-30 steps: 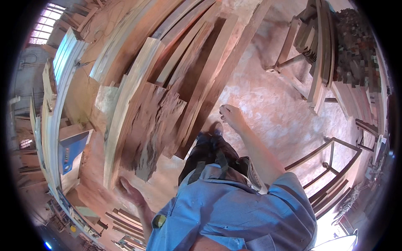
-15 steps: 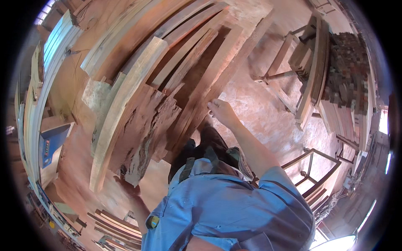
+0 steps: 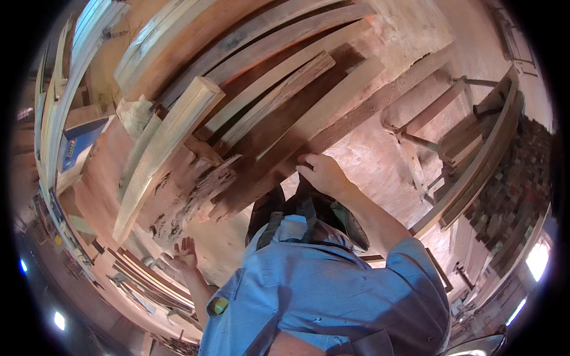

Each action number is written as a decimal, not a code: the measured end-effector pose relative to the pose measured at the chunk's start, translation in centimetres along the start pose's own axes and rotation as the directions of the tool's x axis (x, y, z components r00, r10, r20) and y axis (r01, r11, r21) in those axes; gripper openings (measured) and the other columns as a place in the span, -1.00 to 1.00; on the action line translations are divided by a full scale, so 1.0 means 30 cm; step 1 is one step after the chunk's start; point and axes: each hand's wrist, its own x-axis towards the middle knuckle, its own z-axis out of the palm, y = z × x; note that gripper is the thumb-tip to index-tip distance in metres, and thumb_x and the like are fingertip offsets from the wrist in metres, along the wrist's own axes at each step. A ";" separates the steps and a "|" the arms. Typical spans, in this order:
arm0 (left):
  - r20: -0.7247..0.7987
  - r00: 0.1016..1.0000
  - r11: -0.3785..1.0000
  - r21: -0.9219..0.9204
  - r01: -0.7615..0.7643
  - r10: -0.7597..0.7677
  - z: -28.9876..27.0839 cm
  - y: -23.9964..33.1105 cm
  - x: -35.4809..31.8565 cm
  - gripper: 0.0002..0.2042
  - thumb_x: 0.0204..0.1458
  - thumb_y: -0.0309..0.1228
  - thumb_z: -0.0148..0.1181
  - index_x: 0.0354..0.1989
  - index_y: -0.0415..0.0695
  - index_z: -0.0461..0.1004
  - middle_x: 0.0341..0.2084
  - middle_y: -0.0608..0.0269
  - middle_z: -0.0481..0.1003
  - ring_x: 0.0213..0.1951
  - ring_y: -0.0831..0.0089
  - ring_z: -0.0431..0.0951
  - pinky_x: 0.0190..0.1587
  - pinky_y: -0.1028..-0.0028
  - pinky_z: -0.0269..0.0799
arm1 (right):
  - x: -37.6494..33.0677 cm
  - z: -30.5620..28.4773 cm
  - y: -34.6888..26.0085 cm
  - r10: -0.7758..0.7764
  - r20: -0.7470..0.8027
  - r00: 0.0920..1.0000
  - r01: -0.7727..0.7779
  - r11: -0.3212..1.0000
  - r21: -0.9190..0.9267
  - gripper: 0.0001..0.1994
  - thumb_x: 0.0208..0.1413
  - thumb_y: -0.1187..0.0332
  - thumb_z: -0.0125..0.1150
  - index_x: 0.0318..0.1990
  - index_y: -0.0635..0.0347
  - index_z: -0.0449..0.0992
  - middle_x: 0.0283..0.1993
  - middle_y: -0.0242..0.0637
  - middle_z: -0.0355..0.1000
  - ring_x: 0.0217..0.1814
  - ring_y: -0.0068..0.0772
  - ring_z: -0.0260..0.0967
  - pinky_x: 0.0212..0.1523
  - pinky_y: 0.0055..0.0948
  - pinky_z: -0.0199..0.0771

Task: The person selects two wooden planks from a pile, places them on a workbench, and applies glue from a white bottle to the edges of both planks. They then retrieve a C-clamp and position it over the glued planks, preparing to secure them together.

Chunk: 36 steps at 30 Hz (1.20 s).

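Observation:
My right hand (image 3: pixel 323 173) is at the near edge of a long wooden plank (image 3: pixel 317 123), its fingers curled in and appearing to grip that edge. Some fingertips are hidden by the hand itself. Lower left, my left hand (image 3: pixel 183 255) is off the wood, palm showing and fingers spread, holding nothing. Just beyond it lies a rough, bark-edged slab (image 3: pixel 193 193), beside a thick pale beam (image 3: pixel 169 151) lying lengthwise. A shorter rough-sided strip (image 3: pixel 279 98) rests between the beam and the plank.
More long boards (image 3: pixel 261 35) are piled at the far side. A wooden frame (image 3: pixel 430 110) holding timber stands at the right, before a tall stack of small wood pieces (image 3: pixel 516 178). A blue panel (image 3: pixel 77 148) is at the left. Several strips (image 3: pixel 151 276) lie behind my left hand.
My left hand has come away from the bark-edged slab and opened. My right hand stays at the plank's edge. The view has turned, shifting the timber about the picture.

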 end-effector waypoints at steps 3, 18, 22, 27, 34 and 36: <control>-0.021 1.000 0.996 -0.091 -0.024 0.023 -0.020 -0.066 -0.039 0.04 0.01 0.34 0.08 0.42 -0.16 -0.23 0.32 -0.32 -0.05 0.31 -0.28 0.09 0.31 -0.22 0.10 | 0.047 -0.109 -0.028 -0.143 0.021 0.989 0.145 0.986 -0.078 -0.71 0.09 0.20 0.21 -0.18 0.25 0.57 -0.23 -0.05 0.49 -0.14 0.02 0.47 -0.14 -0.16 0.49; 0.267 0.957 0.962 -0.271 -0.039 0.114 0.210 -0.222 -0.095 -0.11 -0.14 0.04 0.43 0.33 -0.13 0.17 0.23 0.00 0.29 0.23 0.00 0.31 0.29 -0.01 0.24 | 0.424 -0.018 -0.199 -0.485 0.245 0.839 0.515 0.565 -0.645 -0.65 -0.04 0.02 0.20 -0.33 0.11 0.37 -0.10 -0.19 0.20 0.06 -0.15 0.09 0.16 -0.26 0.14; 0.332 0.928 0.963 -0.255 -0.084 0.169 0.257 -0.229 -0.113 -0.13 -0.15 0.00 0.44 0.34 -0.05 0.18 0.24 0.07 0.29 0.24 0.06 0.30 0.29 0.00 0.25 | 0.462 0.002 -0.193 -0.445 0.294 0.846 0.515 0.538 -0.668 -0.68 0.00 0.01 0.08 -0.36 0.07 0.34 -0.19 -0.23 0.17 -0.02 -0.21 0.10 0.06 -0.28 0.11; 0.309 0.933 0.969 -0.214 -0.120 0.184 0.391 -0.239 -0.214 -0.24 0.00 0.00 0.29 0.35 -0.04 0.19 0.25 0.10 0.27 0.23 0.12 0.32 0.24 0.07 0.33 | 0.460 0.035 -0.238 -0.317 0.312 0.896 0.414 0.340 -0.844 -0.61 -0.04 -0.05 0.17 -0.27 0.05 0.33 -0.20 -0.28 0.17 -0.01 -0.23 0.11 0.03 -0.28 0.15; 0.222 0.950 0.974 -0.103 -0.203 0.222 0.442 -0.231 -0.241 -0.35 0.16 0.03 0.00 0.37 -0.04 0.16 0.28 0.08 0.24 0.28 0.10 0.28 0.27 0.13 0.33 | 0.449 0.032 -0.281 -0.309 0.287 0.907 0.399 0.409 -0.820 -0.60 -0.01 0.01 0.23 -0.10 0.03 0.46 -0.10 -0.31 0.34 0.09 -0.27 0.21 0.12 -0.29 0.17; 0.204 0.952 0.972 -0.104 -0.210 0.227 0.452 -0.231 -0.248 -0.34 0.16 0.05 -0.01 0.38 -0.03 0.15 0.29 0.08 0.23 0.28 0.10 0.27 0.28 0.12 0.33 | 0.444 0.033 -0.287 -0.296 0.275 0.914 0.385 0.430 -0.816 -0.59 -0.01 0.03 0.24 -0.07 0.04 0.48 -0.06 -0.31 0.37 0.12 -0.27 0.22 0.16 -0.30 0.17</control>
